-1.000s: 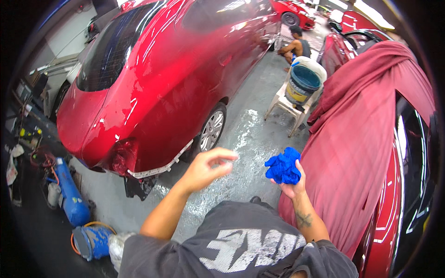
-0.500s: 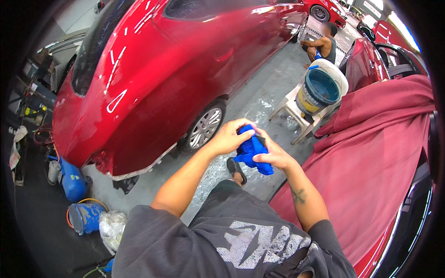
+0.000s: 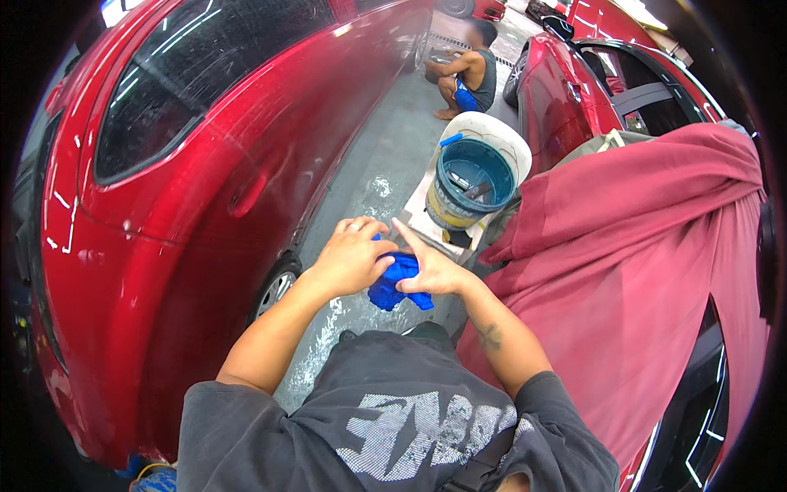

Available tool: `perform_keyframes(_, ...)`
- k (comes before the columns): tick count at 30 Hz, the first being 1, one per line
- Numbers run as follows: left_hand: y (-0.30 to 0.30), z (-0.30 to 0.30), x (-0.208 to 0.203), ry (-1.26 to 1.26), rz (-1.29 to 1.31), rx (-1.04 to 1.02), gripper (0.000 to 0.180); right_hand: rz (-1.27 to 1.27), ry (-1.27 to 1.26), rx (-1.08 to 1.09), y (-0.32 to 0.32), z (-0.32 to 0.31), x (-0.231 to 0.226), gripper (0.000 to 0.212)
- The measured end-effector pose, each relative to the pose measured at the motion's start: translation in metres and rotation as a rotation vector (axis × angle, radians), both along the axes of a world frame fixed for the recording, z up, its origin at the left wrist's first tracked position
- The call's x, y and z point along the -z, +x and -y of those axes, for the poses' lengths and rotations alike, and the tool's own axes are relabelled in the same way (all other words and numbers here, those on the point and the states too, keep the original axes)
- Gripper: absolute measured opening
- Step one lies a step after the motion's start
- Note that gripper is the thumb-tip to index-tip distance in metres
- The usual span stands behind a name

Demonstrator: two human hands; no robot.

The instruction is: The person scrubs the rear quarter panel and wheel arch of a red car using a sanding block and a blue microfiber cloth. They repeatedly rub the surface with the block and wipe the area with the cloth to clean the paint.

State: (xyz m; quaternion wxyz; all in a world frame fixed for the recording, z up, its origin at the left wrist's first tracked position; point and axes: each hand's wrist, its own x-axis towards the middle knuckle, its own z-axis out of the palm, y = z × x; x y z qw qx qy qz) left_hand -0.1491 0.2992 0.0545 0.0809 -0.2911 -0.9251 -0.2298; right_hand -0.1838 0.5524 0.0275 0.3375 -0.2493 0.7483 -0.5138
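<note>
A crumpled bright blue cloth is held in front of my body, between my two hands. My left hand grips it from the left with the fingers bent over its top, and a ring shows on one finger. On the other side my right hand has its thumb pressed against the cloth while its index finger points up and forward. The fingers hide part of the cloth, and whether anything is wrapped in it I cannot tell. Just beyond my hands stands a dark bucket of water with a blue handle grip, on a white plastic chair.
A red car runs along my left, its wheel near my left forearm. On my right, a maroon cloth covers part of another car. Farther ahead a person crouches beside the red car. The grey floor looks wet.
I have moved forward along the red car, so the bucket and chair are closer. Both hands stay on the blue cloth; a dark piece seen beside it earlier no longer shows.
</note>
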Motion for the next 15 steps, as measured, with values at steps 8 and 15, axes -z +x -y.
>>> perform_keyframes(8, -0.159, -0.047, -0.016, 0.444, -0.129, -0.27, 0.015, -0.267, -0.074, 0.155, -0.181, -0.084, -0.009, 0.115)
perform_keyframes(15, -0.202, 0.027, 0.041, 0.878, 0.208, -1.067, 0.033, -0.072, -0.035, 0.234, -0.402, -0.239, 0.109, 0.065)
